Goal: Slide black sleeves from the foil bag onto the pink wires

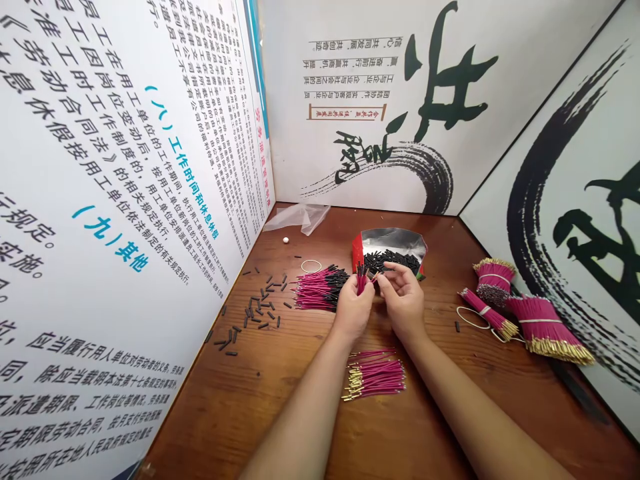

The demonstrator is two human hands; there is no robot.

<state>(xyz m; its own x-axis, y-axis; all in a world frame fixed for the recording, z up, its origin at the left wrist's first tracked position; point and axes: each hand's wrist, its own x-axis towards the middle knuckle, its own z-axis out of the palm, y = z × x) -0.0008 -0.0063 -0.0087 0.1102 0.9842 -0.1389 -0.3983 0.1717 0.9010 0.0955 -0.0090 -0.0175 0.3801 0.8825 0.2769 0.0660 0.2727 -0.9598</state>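
Note:
My left hand (356, 303) is closed around a small bunch of magenta wires (361, 279), some with black sleeves at their upper ends. Close beside it, my right hand (403, 299) pinches with thumb and forefinger at the wire tips; what exactly sits in the pinch is too small to make out. Behind both hands stands an opened bag (421, 245) filled with short black sleeves (387, 260). Left of my left hand lies a pile of magenta wires with black sleeves on them (320, 288). Below my wrists, bare magenta wires with gold ends (376, 375) lie on the table.
Loose black sleeves (260, 307) are scattered on the wooden table (240, 413) at the left. Tied bundles of magenta wires (547, 327) lie at the right. A clear plastic bag (300, 219) and a rubber band (311, 266) lie farther back. Printed panels (350, 167) wall in the table.

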